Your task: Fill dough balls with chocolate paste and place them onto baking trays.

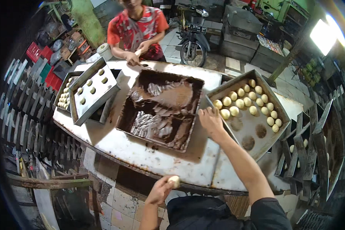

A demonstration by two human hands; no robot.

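Note:
My left hand is closed around a pale dough ball just off the near edge of the table. My right hand is over the gap between a box of brown paste and a tray of dough balls, its fingers spread and bent. I see nothing in it. The square box has paste-smeared walls, and shiny, ridged brown paste lies inside. On the right, the metal tray carries several round dough balls in its far half; dark round stains mark its bare near part.
Another metal tray with spaced dough pieces rests tilted on the left, overlapping one more tray. Across the white table a person in a red patterned shirt stands working. Stacked trays flank the right side. A motorbike is parked behind.

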